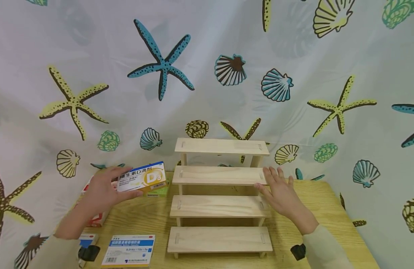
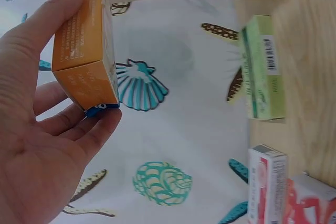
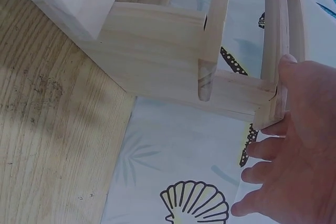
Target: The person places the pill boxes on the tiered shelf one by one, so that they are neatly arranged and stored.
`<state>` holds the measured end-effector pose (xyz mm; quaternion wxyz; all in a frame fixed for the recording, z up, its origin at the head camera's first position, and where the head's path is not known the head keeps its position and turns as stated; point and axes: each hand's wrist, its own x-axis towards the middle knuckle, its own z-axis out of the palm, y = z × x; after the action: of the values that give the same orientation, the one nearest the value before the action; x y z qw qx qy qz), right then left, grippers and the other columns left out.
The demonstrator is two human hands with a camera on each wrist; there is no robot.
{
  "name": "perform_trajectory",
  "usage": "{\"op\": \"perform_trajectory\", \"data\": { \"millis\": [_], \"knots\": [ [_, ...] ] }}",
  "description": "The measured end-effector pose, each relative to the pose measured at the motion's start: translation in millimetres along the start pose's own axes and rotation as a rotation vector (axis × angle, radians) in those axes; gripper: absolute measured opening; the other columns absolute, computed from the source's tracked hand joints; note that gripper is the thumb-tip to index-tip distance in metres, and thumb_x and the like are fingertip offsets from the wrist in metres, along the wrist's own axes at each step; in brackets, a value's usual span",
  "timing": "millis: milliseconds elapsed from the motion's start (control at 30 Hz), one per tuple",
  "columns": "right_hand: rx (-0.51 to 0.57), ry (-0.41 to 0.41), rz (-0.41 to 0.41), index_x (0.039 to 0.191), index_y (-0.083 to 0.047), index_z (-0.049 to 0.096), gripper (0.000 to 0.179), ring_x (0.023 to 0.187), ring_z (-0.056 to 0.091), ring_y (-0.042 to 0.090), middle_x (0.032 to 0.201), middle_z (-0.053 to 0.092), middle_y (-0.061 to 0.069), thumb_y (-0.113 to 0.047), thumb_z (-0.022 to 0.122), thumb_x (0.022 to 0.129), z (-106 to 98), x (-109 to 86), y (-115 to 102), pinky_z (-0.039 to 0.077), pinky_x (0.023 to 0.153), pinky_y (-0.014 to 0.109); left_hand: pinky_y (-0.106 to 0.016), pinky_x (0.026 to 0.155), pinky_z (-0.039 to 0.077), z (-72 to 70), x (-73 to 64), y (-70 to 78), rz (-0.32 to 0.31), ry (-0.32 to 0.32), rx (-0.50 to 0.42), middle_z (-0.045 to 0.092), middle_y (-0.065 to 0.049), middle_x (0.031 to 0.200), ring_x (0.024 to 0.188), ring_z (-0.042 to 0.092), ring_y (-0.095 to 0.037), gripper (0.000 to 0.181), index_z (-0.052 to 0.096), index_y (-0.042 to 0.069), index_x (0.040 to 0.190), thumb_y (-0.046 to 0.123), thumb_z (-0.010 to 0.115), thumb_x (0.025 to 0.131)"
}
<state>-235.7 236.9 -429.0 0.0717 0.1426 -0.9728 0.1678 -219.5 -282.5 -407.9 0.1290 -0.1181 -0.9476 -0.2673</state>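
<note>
Head view: your left hand [image 1: 104, 188] has the D3 box [image 1: 141, 178] pinched, thumb along the lower side, fingers at its back and top. Box is held up, printed face toward you, slightly tilted, just left of the four-tier wooden shelf [image 1: 220, 207]. Your right hand [image 1: 283, 192] is at the right end of the second board from the top — fingers fairly straight and a bit spread, touching the board's end. The shelf stands on the wood-grain table [image 1: 139, 216]. Blue-and-white box [image 1: 128, 249] lies near your left cuff; green box [image 1: 157, 192] sits partly hidden behind the D3 box. Patterned cloth [image 1: 193, 108] hangs behind.

Left wrist view: your thumb presses the D3 box's orange side, other fingers bent beneath its far end; grip only as wide as the box. Green box lies on the table well apart, red-and-white boxes [image 2: 268, 184] near it.

Right wrist view: your thumb rests on a shelf board's edge, other fingers loosely extended past its end — nothing lifted, just contact with the wood. Bare table shows on the far side.
</note>
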Motion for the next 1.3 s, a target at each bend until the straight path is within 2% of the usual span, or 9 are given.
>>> {"op": "perform_trajectory", "data": {
  "millis": [233,400,633,800,967,1033,1200,1300],
  "knots": [
    [-0.002,-0.001,0.002,0.164,0.004,0.028,0.078,0.156,0.018,0.059,0.166,0.032,0.034,-0.05,0.048,0.111,0,0.6,-1,0.014,0.114,0.087,-0.05,0.09,0.051,-14.4,14.4,18.6,-0.017,-0.04,-0.008,0.056,-0.023,0.148,0.119,0.056,-0.04,0.097,0.055,0.008,0.152,0.063,0.087,0.078],
    [0.007,-0.01,0.014,0.164,0.003,0.027,0.078,0.157,0.018,0.057,0.166,0.031,0.033,-0.05,0.048,0.111,1,0.9,-1,0.013,0.115,0.087,-0.049,0.091,0.051,-15.5,26.3,28.3,0.018,-0.043,-0.001,0.06,-0.02,0.145,0.118,0.059,-0.038,0.097,0.055,0.008,0.153,0.063,0.086,0.079],
    [0.002,-0.008,0.013,0.165,0.002,0.027,0.078,0.156,0.019,0.057,0.166,0.032,0.033,-0.051,0.047,0.111,2,1.8,-1,0.013,0.114,0.087,-0.055,0.095,0.056,-15.9,45.2,45.4,0.043,-0.071,-0.02,0.059,-0.02,0.144,0.123,0.061,-0.043,0.096,0.054,0.007,0.153,0.059,0.087,0.08],
    [-0.002,-0.009,0.019,0.164,0.002,0.027,0.078,0.156,0.02,0.058,0.166,0.032,0.033,-0.051,0.046,0.111,1,1.1,-1,0.015,0.114,0.088,-0.05,0.094,0.055,-9.4,60.2,58.7,0.065,-0.094,-0.063,0.061,-0.017,0.136,0.121,0.062,-0.039,0.094,0.055,0.009,0.153,0.056,0.089,0.08],
    [0.003,-0.015,0.028,0.165,0.002,0.027,0.078,0.155,0.021,0.059,0.165,0.032,0.034,-0.051,0.045,0.111,-1,0.3,-2,0.016,0.112,0.088,-0.055,0.101,0.053,-0.2,73.2,73.0,0.102,-0.1,-0.067,0.058,-0.019,0.145,0.123,0.058,-0.038,0.091,0.057,0.009,0.152,0.052,0.09,0.079],
    [0.005,-0.018,0.028,0.164,0.002,0.027,0.077,0.155,0.021,0.059,0.165,0.033,0.034,-0.051,0.045,0.111,-2,0.3,-2,0.016,0.112,0.088,-0.055,0.101,0.052,3.1,78.8,79.7,0.124,-0.095,-0.065,0.059,-0.019,0.144,0.121,0.058,-0.037,0.088,0.058,0.008,0.15,0.049,0.091,0.079],
    [0.011,-0.022,0.034,0.164,0.002,0.027,0.077,0.155,0.022,0.059,0.165,0.033,0.034,-0.05,0.047,0.111,-2,0.0,-4,0.015,0.113,0.088,-0.051,0.095,0.053,10.0,94.7,95.1,0.186,-0.083,-0.053,0.064,-0.019,0.136,0.114,0.06,-0.034,0.085,0.061,0.006,0.148,0.047,0.091,0.08],
    [0.014,-0.026,0.037,0.164,0.002,0.027,0.077,0.155,0.021,0.059,0.165,0.033,0.034,-0.049,0.047,0.111,-2,-0.4,-5,0.015,0.113,0.088,-0.05,0.094,0.053,13.0,104.0,102.8,0.19,-0.088,-0.057,0.064,-0.018,0.139,0.114,0.061,-0.032,0.085,0.062,0.007,0.147,0.05,0.091,0.079]
  ]
}}
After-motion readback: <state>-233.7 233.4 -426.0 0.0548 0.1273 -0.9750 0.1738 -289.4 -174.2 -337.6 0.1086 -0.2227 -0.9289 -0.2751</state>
